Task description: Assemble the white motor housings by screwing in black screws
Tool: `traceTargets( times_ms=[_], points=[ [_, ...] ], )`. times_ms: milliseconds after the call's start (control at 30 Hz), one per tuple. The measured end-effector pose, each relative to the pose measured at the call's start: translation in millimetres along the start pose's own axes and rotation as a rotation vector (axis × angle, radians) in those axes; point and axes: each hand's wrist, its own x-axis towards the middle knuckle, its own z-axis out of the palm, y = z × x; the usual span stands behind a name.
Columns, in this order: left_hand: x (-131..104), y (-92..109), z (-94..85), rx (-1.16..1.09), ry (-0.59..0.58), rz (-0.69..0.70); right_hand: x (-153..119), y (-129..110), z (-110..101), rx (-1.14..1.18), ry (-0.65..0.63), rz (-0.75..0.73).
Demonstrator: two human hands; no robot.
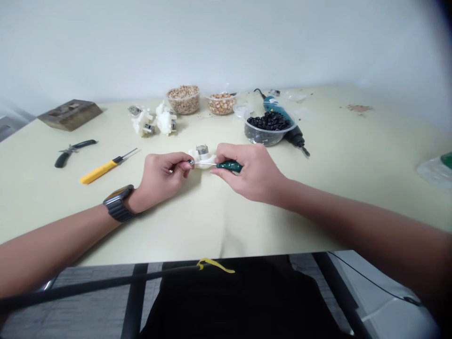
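My right hand point(249, 167) is closed around the green handle of a screwdriver point(229, 165), its thin shaft pointing left. At the shaft's tip, my left hand point(165, 172) pinches a tiny dark and silvery piece point(191, 162), too small to name. Just behind the shaft sits a white plastic part with a silver motor point(202, 149) on the table, partly hidden by my fingers. Farther back stand two similar white parts with motors, one on the left point(141, 123) and one beside it point(165, 120).
Pliers point(72, 150) and a yellow-handled screwdriver point(106, 168) lie at left, before a brown block point(70, 114). Along the back are two tubs of small tan pieces point(183, 100) point(221, 103). A bowl of black pieces point(266, 125) stands against a teal power tool point(298, 139).
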Motion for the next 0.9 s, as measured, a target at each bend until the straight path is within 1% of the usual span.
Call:
traceTargets(
  times_ms=[167, 233, 333, 367, 433, 567, 667, 767, 800, 900],
  points=[
    [0.7, 0.5, -0.1, -0.004, -0.002, -0.003, 0.5, 0.0, -1.3, 0.005, 0.009, -0.002],
    [0.9, 1.4, -0.2, -0.017, 0.003, 0.004, 1.0, -2.7, -2.6, -0.013, -0.01, 0.062],
    [0.7, 2.4, -0.4, -0.029, 0.01, 0.013, 1.4, -5.8, -3.8, -0.049, -0.063, 0.201],
    [0.6, 2.6, -0.5, -0.026, 0.006, 0.013, 1.4, -5.9, -3.7, -0.064, -0.083, 0.222],
    [0.4, 2.7, -0.6, -0.017, -0.003, 0.011, 0.8, -4.3, -2.8, -0.083, -0.095, 0.188],
    [0.8, 2.6, -1.1, -0.015, 0.003, 0.001, -1.2, 0.5, -0.1, -0.038, -0.058, 0.024],
    [1.4, 2.6, -1.2, -0.011, -0.002, -0.011, -1.9, 0.9, 0.4, -0.01, -0.034, -0.017],
    [1.6, 2.9, -0.9, -0.01, -0.004, 0.0, -1.3, -1.6, -0.9, -0.01, -0.032, -0.005],
    [1.5, 3.1, -0.8, -0.01, -0.002, 0.006, -0.9, -2.7, -1.5, -0.017, -0.036, 0.02],
    [1.2, 3.3, -0.4, -0.013, 0.002, 0.018, 0.3, -4.8, -2.9, -0.046, -0.073, 0.16]
  ],
)
